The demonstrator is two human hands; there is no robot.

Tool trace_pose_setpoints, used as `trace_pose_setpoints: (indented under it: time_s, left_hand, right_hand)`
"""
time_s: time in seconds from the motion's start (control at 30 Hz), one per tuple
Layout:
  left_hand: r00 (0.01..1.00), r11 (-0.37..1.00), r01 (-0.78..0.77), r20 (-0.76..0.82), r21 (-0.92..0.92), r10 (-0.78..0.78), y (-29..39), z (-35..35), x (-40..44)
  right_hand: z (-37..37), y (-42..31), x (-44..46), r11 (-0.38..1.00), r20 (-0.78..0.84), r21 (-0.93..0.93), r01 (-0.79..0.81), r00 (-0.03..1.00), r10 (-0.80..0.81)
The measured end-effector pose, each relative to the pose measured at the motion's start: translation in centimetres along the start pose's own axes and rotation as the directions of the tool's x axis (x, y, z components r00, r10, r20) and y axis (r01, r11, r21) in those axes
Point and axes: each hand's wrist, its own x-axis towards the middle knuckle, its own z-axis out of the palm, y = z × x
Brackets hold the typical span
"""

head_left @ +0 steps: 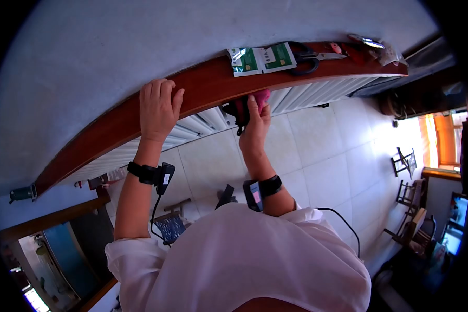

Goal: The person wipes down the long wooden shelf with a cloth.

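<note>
My left hand [158, 112] rests on the dark red wooden shelf [203, 86], its thumb apart from the fingers and nothing seen in it. Just below the shelf's front edge, my right hand [256, 127] is closed on a soft-looking pink and black item [263, 97] in front of the white radiator [307, 94]. The kind of item cannot be told; its dark part hangs to the left of the hand. On the shelf above lie green and white packets [261, 59] and black-handled scissors [309, 56].
A crumpled clear plastic bag [390, 54] lies at the shelf's right end. A green cylindrical item [21, 194] is at its left end. Pale floor tiles [317, 135] stretch below. Folding stools [403, 162] stand to the right, and a patterned stool [171, 228] is beneath me.
</note>
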Motion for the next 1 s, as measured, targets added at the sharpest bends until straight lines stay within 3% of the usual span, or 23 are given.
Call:
trace_pose_setpoints:
  time_s: [0.1, 0.13, 0.23, 0.37, 0.47, 0.5, 0.57, 0.63, 0.77, 0.87, 0.9, 1.0]
  left_hand:
    - [1.000, 1.000, 0.000, 0.003, 0.002, 0.000, -0.1, 0.1, -0.1]
    - [1.000, 1.000, -0.005, 0.002, -0.004, 0.005, 0.0, 0.2, -0.1]
    - [1.000, 1.000, -0.017, -0.001, 0.015, 0.017, -0.3, 0.3, -0.2]
    - [1.000, 1.000, 0.001, 0.020, 0.007, -0.001, 0.0, 0.2, 0.0]
    - [1.000, 1.000, 0.003, 0.001, 0.018, -0.003, -0.2, 0.2, -0.2]
    - [1.000, 1.000, -0.004, -0.021, 0.012, 0.004, -0.1, 0.4, -0.1]
    - [1.000, 1.000, -0.003, -0.007, -0.001, 0.003, 0.0, 0.3, -0.2]
    - [1.000, 1.000, -0.001, 0.003, -0.006, 0.001, -0.2, 0.3, -0.1]
    - [1.000, 1.000, 0.008, 0.014, 0.000, -0.008, -0.1, 0.0, 0.1]
    - [1.000, 1.000, 0.024, 0.007, -0.012, -0.024, -0.1, -0.4, 0.0]
    - [0.999, 0.999, 0.041, 0.029, -0.032, -0.040, 0.1, -0.1, 0.0]
    - [0.998, 0.998, 0.040, 0.052, -0.042, -0.037, 0.0, -0.1, -0.2]
  right_hand:
    - [0.1, 3.0, -1.3, 0.991, -0.018, -0.094, -0.097, 0.995, 0.095]
    - [-0.1, 3.9, -1.6, 0.989, 0.055, -0.077, -0.129, 0.990, 0.133]
    - [-0.7, 2.3, -0.2, 0.998, -0.073, -0.046, -0.036, 0.997, 0.032]
    - [-0.2, -0.2, 0.4, 0.999, -0.021, 0.005, 0.048, 0.999, -0.048]
    - [-1.4, 4.4, -0.4, 0.998, 0.030, -0.066, -0.010, 0.999, 0.012]
    - [0.0, 3.8, -1.6, 0.986, 0.027, -0.098, -0.136, 0.990, 0.139]
    - [-0.3, 4.2, -1.5, 0.988, 0.085, -0.073, -0.133, 0.987, 0.139]
    - [-0.7, 3.3, -0.4, 0.997, -0.026, -0.050, -0.060, 0.998, 0.059]
    - [0.4, 0.9, -0.4, 0.999, -0.004, 0.028, 0.020, 1.000, -0.020]
    - [-0.6, 6.1, -1.9, 0.956, 0.054, -0.282, -0.075, 0.994, 0.094]
    - [0.0, 6.8, -2.6, 0.981, 0.124, -0.169, -0.097, 0.985, 0.119]
    - [-1.2, 5.6, -1.4, 0.988, 0.042, -0.145, -0.062, 0.997, 0.069]
